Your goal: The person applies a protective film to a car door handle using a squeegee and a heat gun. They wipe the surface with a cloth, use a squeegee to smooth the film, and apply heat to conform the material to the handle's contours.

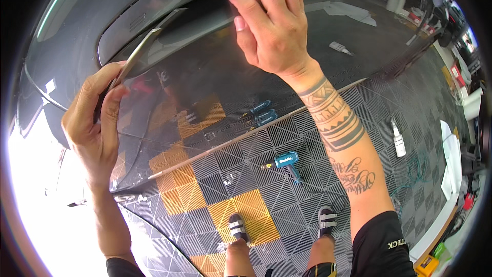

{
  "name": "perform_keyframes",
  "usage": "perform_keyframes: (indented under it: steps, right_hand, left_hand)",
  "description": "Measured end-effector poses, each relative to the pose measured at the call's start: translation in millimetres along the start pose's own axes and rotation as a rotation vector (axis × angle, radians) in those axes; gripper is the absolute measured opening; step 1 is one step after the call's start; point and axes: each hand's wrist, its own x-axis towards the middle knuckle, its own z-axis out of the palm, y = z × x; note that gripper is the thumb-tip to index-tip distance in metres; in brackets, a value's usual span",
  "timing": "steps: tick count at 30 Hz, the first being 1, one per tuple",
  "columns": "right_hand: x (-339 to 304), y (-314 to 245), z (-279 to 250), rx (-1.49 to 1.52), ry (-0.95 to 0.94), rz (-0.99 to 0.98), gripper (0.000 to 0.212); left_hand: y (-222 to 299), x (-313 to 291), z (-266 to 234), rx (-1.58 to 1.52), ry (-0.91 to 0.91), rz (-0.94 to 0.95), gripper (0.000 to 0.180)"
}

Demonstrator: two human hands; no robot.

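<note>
A glossy dark car panel (205,66) fills the upper part of the view, with a long recess (202,7) running across it. My left hand (92,118) pinches a thin, flat strip (136,56) between thumb and fingers, at the recess's left end. The strip slants up and right from the hand, toward the recess; its pale edge shows. My right hand (279,25) is at the recess's upper right, fingers bent together and tips against its edge. Whatever those fingertips hold is hidden. The right thumb hangs lower, in front of the panel.
Below the panel's lower edge, a blue heat gun (287,160) lies on the grey and yellow tiled floor (256,215). A white squeeze bottle (398,143) and white sheets (451,161) are on the right. A dark cable (164,236) runs along the lower left.
</note>
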Motion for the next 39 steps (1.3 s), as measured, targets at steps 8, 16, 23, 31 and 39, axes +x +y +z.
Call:
perform_keyframes:
  steps: [8,16,23,31,39]
  right_hand:
    - [-3.6,-5.7,6.0,0.077,0.019,-0.004,0.026]
    - [-12.9,-20.3,10.4,0.153,-0.025,-0.088,0.024]
    - [-14.6,-21.9,-3.1,0.086,-0.106,-0.132,0.025]
    - [-12.7,-15.8,-3.4,0.052,-0.074,-0.144,0.022]
    - [-11.5,-17.0,-4.8,0.048,-0.081,-0.145,0.022]
  left_hand:
    - [27.3,-28.5,23.4,-0.345,-0.070,-0.318,0.020]
    - [-16.8,-43.9,1.6,0.044,-0.110,-0.172,0.016]
    - [-21.7,-38.4,-0.8,0.280,0.024,0.118,0.025]
    - [-11.0,-20.3,10.6,0.369,0.138,0.172,0.032]
    - [-12.2,-19.6,13.8,0.348,0.140,0.187,0.031]
